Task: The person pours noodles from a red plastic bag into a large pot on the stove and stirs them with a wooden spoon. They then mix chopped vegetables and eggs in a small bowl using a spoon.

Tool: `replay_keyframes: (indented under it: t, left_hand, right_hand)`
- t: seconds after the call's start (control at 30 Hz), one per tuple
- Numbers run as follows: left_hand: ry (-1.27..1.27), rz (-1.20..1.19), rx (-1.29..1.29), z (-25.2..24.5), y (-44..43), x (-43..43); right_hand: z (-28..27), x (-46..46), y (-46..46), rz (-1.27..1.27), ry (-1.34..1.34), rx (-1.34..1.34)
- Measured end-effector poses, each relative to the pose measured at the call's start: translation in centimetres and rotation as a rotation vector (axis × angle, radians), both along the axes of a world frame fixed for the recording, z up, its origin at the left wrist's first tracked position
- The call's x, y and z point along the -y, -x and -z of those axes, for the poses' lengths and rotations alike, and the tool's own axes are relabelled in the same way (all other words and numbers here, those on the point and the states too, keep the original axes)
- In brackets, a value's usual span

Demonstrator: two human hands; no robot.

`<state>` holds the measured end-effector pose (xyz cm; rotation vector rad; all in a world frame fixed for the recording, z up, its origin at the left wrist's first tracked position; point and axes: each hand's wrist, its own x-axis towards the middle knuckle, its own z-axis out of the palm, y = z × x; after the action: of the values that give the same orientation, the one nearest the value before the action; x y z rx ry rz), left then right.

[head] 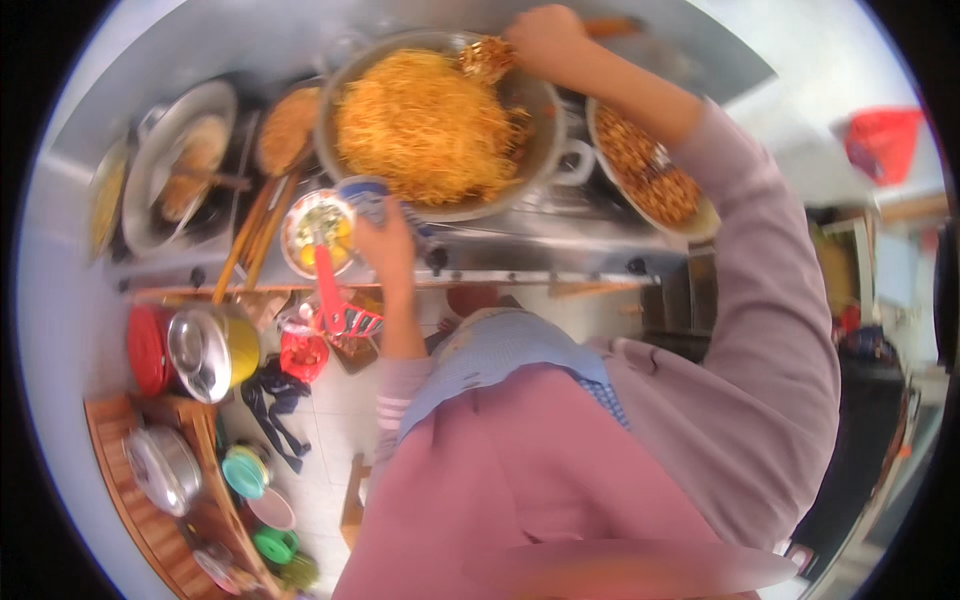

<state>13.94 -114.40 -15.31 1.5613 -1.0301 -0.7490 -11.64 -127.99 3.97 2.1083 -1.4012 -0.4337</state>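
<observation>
A large metal wok (pixel 551 154) on the stove holds a heap of golden fried shreds (pixel 427 127). My right hand (pixel 551 45) is closed around a tool with a wooden handle (pixel 611 28) at the wok's far rim. Beside that fist is a browner clump of shreds (pixel 486 60); the tool's head is hidden or blurred. At the wok's near left rim, my left hand (pixel 386 240) grips a blue patterned cloth (pixel 364 191). Just left of it stands a bowl (pixel 285 244) with eggs, chopped greens and a red-handled utensil (pixel 326 277).
A basin of brown pieces (pixel 649 169) stands right of the wok. To the left are a pan of brown food (pixel 289 131), wooden handles (pixel 259 225) over the stove edge (pixel 487 279), and another wok (pixel 139 199). Lidded pots (pixel 214 352) stand below left.
</observation>
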Motion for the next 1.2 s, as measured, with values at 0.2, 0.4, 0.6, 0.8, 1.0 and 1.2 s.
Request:
replay_keyframes:
  t: [0.2, 0.4, 0.6, 0.8, 1.0, 1.2]
  left_hand:
    - [0.030, 0.021, -0.147, -0.2, 0.1, 0.0]
    - [0.046, -0.001, -0.094, -0.1, 0.2, 0.0]
    - [0.041, -0.002, -0.271, -1.1, 0.9, -0.2]
    - [0.113, -0.049, -0.117, -1.0, 1.1, -0.4]
    - [0.073, -0.021, -0.036, -0.2, 0.6, -0.1]
    - [0.021, -0.001, 0.015, -0.9, 0.4, -0.5]
  right_hand:
    - [3.3, -0.6, -3.6, 0.254, -0.473, 0.061]
    - [0.2, -4.6, 0.4, 0.303, -0.394, 0.257]
    - [-3.2, -6.5, 1.7, -0.014, 0.031, 0.290]
    - [-6.1, -7.0, 2.1, -0.057, -0.135, 0.291]
    - [-0.8, -2.6, -1.2, 0.054, -0.113, -0.003]
    - [-1.7, -0.4, -3.9, 0.188, -0.102, -0.187]
